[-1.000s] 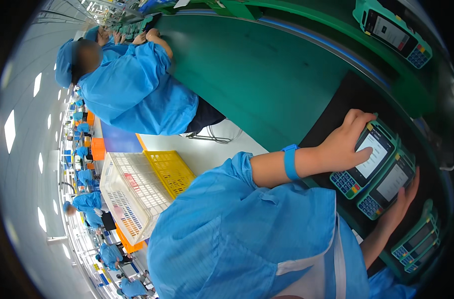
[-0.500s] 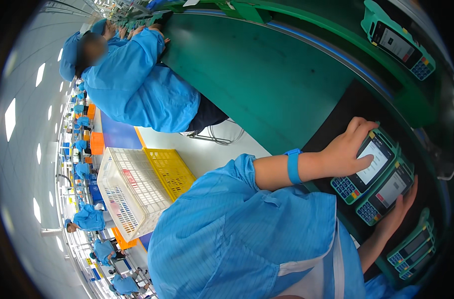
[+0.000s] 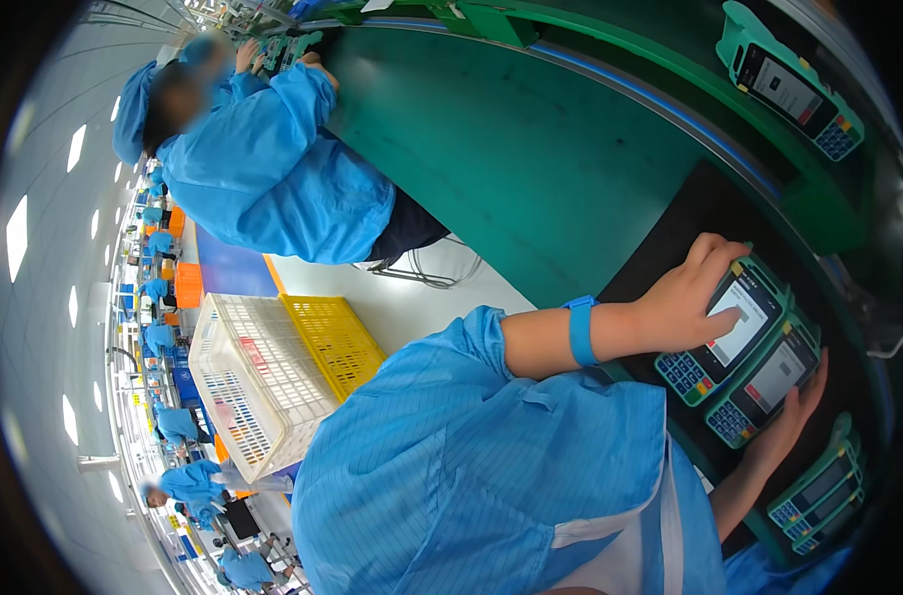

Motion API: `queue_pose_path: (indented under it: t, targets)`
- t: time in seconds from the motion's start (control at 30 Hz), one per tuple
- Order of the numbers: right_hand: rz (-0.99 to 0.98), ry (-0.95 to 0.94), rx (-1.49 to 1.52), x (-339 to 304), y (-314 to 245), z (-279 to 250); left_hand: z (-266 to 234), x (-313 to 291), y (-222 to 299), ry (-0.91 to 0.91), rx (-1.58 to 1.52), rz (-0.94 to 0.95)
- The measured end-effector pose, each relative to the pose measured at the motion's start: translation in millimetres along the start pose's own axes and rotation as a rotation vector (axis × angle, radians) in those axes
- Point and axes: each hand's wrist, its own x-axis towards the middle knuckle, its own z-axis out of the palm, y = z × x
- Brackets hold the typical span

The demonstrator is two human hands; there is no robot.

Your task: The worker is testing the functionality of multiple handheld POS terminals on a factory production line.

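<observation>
Two card payment terminals in teal casings lie side by side on a black mat [image 3: 704, 213]. My left hand [image 3: 675, 302], with a blue wrist strap [image 3: 581, 332], curls its fingers over the top edge of the left payment terminal [image 3: 734, 322]. Its thumb rests on that terminal's lit screen. Along the outer side of the right payment terminal [image 3: 769, 382], my right hand [image 3: 793, 412] is wrapped, thumb at the front edge and fingers partly hidden behind. Both screens are lit and face up.
More terminals [image 3: 818, 496] with dark screens sit at the lower right. Another lit terminal [image 3: 793, 94] stands beyond the green rail [image 3: 660, 89]. A green work surface [image 3: 511, 149] stretches toward a co-worker [image 3: 273, 164] in blue. White [image 3: 258, 377] and yellow [image 3: 333, 342] crates stand at left.
My hands keep their hold, the left thumb still on the screen. The near co-worker's arms have shifted slightly, and a person in the far background has moved.
</observation>
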Motion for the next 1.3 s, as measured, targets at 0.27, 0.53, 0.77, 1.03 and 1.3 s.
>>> queue_pose_path:
  t: [0.27,0.53,0.77,1.03,1.3]
  targets:
    - [0.003,-0.01,0.036,-1,4,-1,1,-2,-4,0.005,0.016,0.025]
    - [0.028,0.003,0.083,0,5,1,-3,-2,-1,0.025,0.057,0.053]
    - [-0.113,-0.05,0.016,-1,8,-17,10,-3,-4,0.054,0.193,0.198]
    - [-0.067,-0.11,0.058,-4,-11,2,-5,-2,-4,-0.095,-0.066,0.054]
    - [-0.151,-0.165,0.015,-6,-5,-3,-3,-7,0,-0.154,0.007,0.067]
